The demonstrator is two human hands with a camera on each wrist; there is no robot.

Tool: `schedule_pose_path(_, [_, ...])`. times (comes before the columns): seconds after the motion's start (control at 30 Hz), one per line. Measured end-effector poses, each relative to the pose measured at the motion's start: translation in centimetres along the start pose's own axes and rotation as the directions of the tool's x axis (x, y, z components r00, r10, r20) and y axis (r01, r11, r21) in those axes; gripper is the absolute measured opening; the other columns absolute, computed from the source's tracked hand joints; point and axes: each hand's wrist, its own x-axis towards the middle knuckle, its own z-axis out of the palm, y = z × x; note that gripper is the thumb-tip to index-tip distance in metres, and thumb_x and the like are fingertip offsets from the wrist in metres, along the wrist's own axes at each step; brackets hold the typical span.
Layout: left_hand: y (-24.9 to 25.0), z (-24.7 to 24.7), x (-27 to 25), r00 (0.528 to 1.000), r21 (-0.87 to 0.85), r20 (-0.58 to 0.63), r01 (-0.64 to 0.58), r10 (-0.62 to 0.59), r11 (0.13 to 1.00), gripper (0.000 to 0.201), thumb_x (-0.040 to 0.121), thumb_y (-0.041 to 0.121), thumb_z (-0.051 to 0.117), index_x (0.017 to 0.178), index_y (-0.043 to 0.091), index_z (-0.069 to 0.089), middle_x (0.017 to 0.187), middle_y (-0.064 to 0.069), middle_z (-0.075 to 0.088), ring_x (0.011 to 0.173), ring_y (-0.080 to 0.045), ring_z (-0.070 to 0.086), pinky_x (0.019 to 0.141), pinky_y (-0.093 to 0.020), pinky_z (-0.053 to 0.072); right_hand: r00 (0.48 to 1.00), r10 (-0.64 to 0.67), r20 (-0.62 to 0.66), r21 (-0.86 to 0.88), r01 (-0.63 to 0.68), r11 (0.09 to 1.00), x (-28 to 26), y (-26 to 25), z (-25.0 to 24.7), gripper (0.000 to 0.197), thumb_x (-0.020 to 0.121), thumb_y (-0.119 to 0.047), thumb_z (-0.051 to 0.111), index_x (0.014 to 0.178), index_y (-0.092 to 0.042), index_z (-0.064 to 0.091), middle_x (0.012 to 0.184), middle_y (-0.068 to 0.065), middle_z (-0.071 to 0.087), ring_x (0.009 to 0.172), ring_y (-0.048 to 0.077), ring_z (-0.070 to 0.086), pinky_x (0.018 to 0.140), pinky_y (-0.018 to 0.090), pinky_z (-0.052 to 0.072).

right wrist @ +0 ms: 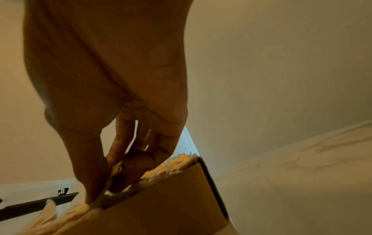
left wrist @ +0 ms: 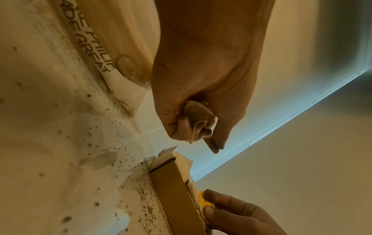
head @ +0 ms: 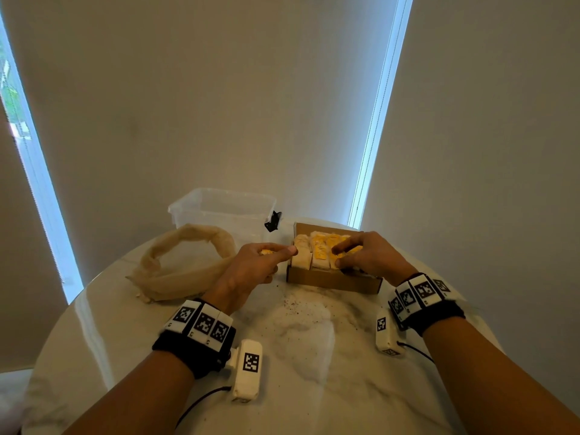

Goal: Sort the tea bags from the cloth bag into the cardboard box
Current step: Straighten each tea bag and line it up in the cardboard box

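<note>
We see the left hand (head: 251, 271) hovering just left of the cardboard box (head: 332, 279), its thumb and fingers pinching a crumpled tea bag (left wrist: 198, 122); in the left wrist view the paper wad sits bunched between the thumb and the curled fingers, above the box's near corner; the right hand (head: 370, 257) reaches into the right part of the box, thumb and fingers closed on a yellow-tagged tea bag (head: 342, 251) that sits among the rows of packed tea bags (head: 314, 252); the box stands on the marble bench (head: 314, 356), filled with white sachets set upright side by side, some with yellow labels; the cloth bag (head: 182, 265) lies slumped to the left of the left hand, its mouth open and rolled back; a clear plastic tub (head: 219, 211) stands behind the bag at the bench's far edge; dark crumbs (head: 290, 304) are scattered on the bench in front of the box.
</note>
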Motion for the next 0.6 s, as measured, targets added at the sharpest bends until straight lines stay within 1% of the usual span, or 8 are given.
schedule_pose_path(0.07, [0.1, 0.1, 0.0, 1.0, -0.013, 0.0, 0.008, -0.008, 1.0, 0.029, 0.091, 0.047, 0.079, 0.11, 0.025, 0.082, 0.07, 0.011, 0.062, 0.073, -0.011, 0.051, 0.059, -0.021, 0.046, 1.0, -0.019, 0.009, -0.06, 0.019, 0.998, -0.2, -0.3, 0.0, 0.034, 0.081, -0.009, 0.091, 0.111, -0.023, 0.083, 0.112, -0.01, 0.067, 0.088, 0.01, 0.069, 0.063, 0.013, 0.057])
schedule_pose_path(0.1, [0.1, 0.1, 0.0, 1.0, -0.021, 0.003, 0.013, -0.013, 1.0, 0.028, 0.092, 0.045, 0.078, 0.109, 0.024, 0.082, 0.072, 0.008, 0.06, 0.072, -0.012, 0.048, 0.057, -0.021, 0.045, 1.0, -0.026, 0.01, -0.096, 0.027, 0.995, -0.2, -0.3, 0.1, 0.036, 0.081, -0.01, 0.091, 0.114, -0.022, 0.082, 0.111, -0.009, 0.066, 0.088, 0.008, 0.066, 0.059, 0.01, 0.053])
schedule_pose_path(0.27, [0.3, 0.3, -0.2, 0.999, -0.035, 0.033, 0.007, -0.006, 0.999, 0.026, 0.099, 0.043, 0.07, 0.106, 0.021, 0.084, 0.083, -0.003, 0.049, 0.067, -0.012, 0.042, 0.053, -0.019, 0.04, 0.999, -0.042, -0.01, -0.26, 0.038, 0.965, 0.0, -0.2, 0.4, 0.037, 0.08, -0.024, 0.093, 0.115, -0.027, 0.081, 0.106, -0.009, 0.06, 0.095, 0.008, 0.056, 0.066, 0.014, 0.038])
schedule_pose_path(0.37, [0.2, 0.3, 0.0, 0.999, -0.041, 0.039, 0.017, -0.016, 0.999, 0.027, 0.099, 0.044, 0.069, 0.106, 0.022, 0.084, 0.085, -0.003, 0.049, 0.066, -0.011, 0.042, 0.052, -0.02, 0.038, 0.998, -0.041, -0.041, -0.284, 0.027, 0.958, 0.0, -0.2, 0.4, 0.037, 0.078, -0.028, 0.094, 0.112, -0.029, 0.082, 0.108, -0.008, 0.06, 0.101, 0.012, 0.057, 0.07, 0.02, 0.042])
schedule_pose_path(0.43, [0.3, 0.3, 0.1, 0.999, -0.042, 0.047, 0.025, -0.023, 0.999, 0.029, 0.1, 0.046, 0.068, 0.107, 0.022, 0.083, 0.085, -0.002, 0.05, 0.067, -0.01, 0.044, 0.052, -0.02, 0.038, 0.998, -0.034, -0.044, -0.264, 0.021, 0.964, -0.2, -0.2, 0.1, 0.036, 0.077, -0.03, 0.095, 0.11, -0.029, 0.081, 0.11, -0.007, 0.061, 0.105, 0.014, 0.059, 0.074, 0.024, 0.043])
schedule_pose_path(0.5, [0.3, 0.3, 0.2, 0.998, -0.055, 0.05, 0.036, -0.033, 0.998, 0.033, 0.102, 0.048, 0.063, 0.111, 0.022, 0.081, 0.086, 0.0, 0.052, 0.066, -0.008, 0.046, 0.053, -0.02, 0.039, 0.998, -0.027, -0.051, -0.195, 0.017, 0.981, -0.4, -0.2, -0.5, 0.034, 0.077, -0.028, 0.095, 0.108, -0.028, 0.082, 0.112, -0.006, 0.065, 0.107, 0.017, 0.062, 0.072, 0.023, 0.044])
schedule_pose_path(0.53, [0.4, 0.4, 0.2, 0.998, -0.072, 0.046, 0.046, -0.042, 0.996, 0.037, 0.103, 0.051, 0.059, 0.113, 0.021, 0.079, 0.087, 0.0, 0.052, 0.066, -0.007, 0.048, 0.054, -0.021, 0.039, 0.998, -0.026, -0.058, -0.144, 0.017, 0.989, -0.5, -0.2, -0.7, 0.031, 0.078, -0.026, 0.095, 0.106, -0.027, 0.082, 0.111, -0.006, 0.066, 0.108, 0.018, 0.063, 0.074, 0.024, 0.046])
schedule_pose_path(0.6, [0.6, 0.6, 0.3, 0.996, -0.113, 0.05, 0.073, -0.068, 0.991, 0.048, 0.104, 0.06, 0.05, 0.12, 0.022, 0.074, 0.092, -0.003, 0.054, 0.067, -0.008, 0.051, 0.054, -0.022, 0.041, 0.994, -0.041, -0.099, -0.028, 0.039, 0.999, -1.0, -0.3, -1.1, 0.025, 0.081, -0.021, 0.092, 0.104, -0.025, 0.082, 0.108, -0.006, 0.069, 0.107, 0.018, 0.065, 0.082, 0.03, 0.048])
